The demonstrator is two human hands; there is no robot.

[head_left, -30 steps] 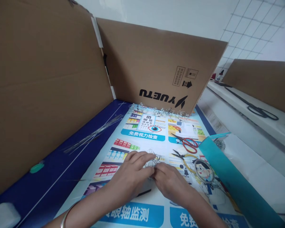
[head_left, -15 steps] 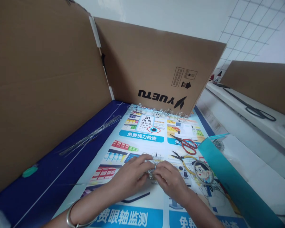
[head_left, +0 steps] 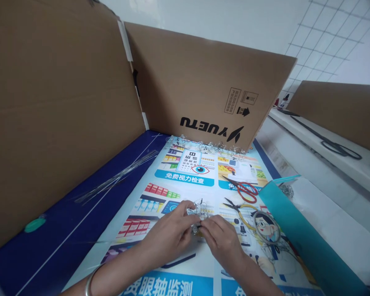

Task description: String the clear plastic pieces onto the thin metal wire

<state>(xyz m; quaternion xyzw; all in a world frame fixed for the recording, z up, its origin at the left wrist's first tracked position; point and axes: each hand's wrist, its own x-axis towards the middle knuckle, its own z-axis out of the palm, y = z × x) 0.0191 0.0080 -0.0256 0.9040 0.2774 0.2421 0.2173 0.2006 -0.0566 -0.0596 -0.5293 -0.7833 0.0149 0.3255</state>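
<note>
My left hand (head_left: pixel 169 234) and my right hand (head_left: pixel 223 242) meet over a printed poster (head_left: pixel 185 181) on the table. Between their fingertips is a small tangle of thin wire with clear beads (head_left: pixel 199 211). Both hands pinch it, fingers curled, the left from the left side and the right from below right. A silver bangle (head_left: pixel 91 281) is on my left wrist.
Red-handled scissors (head_left: pixel 245 189) and yellow-handled pliers (head_left: pixel 242 207) lie right of the hands, by a coil of wire (head_left: pixel 267 228) and a teal sheet (head_left: pixel 299 234). Straight wires (head_left: pixel 117 176) lie on the blue cloth at left. Cardboard walls (head_left: pixel 203 86) stand behind, clear beaded pieces (head_left: pixel 208 144) at their foot.
Both hands have stayed pinched on the wire piece, shifting slightly and turning it. The view has moved a little; nothing else changed.
</note>
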